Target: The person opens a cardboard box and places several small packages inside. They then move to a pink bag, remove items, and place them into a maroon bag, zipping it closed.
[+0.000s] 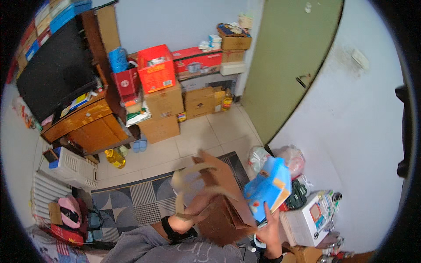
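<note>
In front of me, a brown paper bag [227, 184] is tilted and blurred, with pale ribbon-like handles [182, 200] at its left. My left hand [197, 208] grips the bag near its handles, and a black band circles that wrist. To the right of the bag, my right hand [271, 227] holds a stack of blue printed packets or folders [271, 184] from below, its thumb lying along their edge. A tan paper or card piece [279, 194] shows among the blue ones. What is inside the bag cannot be seen.
A patterned rug [144, 194] covers part of the tiled floor. Cardboard boxes [164, 102] are stacked by the wall. A green door [289, 65] is shut. At right, plastic bags [291, 161] and a white box [306, 220] stand close by. An oil bottle [115, 159] stands near the wooden cabinet [95, 128].
</note>
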Motion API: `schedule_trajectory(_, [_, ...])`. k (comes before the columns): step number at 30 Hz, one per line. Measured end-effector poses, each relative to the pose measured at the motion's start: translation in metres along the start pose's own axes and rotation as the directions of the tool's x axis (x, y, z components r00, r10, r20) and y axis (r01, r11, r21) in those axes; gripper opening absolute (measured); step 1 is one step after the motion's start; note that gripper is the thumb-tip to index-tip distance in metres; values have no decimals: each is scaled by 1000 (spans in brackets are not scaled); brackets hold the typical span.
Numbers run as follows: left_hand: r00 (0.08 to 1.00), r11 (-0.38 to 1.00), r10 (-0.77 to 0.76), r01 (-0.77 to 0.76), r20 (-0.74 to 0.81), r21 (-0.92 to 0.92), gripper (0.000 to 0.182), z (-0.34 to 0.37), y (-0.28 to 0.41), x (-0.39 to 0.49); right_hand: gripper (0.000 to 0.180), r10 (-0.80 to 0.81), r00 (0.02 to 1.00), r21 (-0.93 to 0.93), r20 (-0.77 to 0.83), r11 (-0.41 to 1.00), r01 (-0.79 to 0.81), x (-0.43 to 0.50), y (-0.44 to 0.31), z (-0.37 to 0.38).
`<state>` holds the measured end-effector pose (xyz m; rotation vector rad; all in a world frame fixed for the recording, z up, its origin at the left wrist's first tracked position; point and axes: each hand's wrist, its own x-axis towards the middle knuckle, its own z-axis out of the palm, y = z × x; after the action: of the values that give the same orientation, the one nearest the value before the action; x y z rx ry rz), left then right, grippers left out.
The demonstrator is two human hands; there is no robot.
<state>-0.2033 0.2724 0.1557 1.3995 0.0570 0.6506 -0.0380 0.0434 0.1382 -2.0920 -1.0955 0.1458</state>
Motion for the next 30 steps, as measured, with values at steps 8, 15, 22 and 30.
schedule_trajectory(8, [915,742,-375,198,-152,-640,25,16,-15,15,53,-84,963,521,255,851,-64,12,-30,14])
schedule_trajectory(15, [908,795,-416,393,57,-463,35,24,-35,-1,21,431,880,856,199,360,-370,33,16,13])
schedule_trajectory(22, [788,517,-502,603,-356,608,54,-65,-44,-48,28,-47,941,297,-334,943,152,55,41,-62])
schedule_trajectory(30, [975,913,-166,209,-148,351,71,-11,-7,-32,30,-220,975,492,38,853,173,71,33,-49])
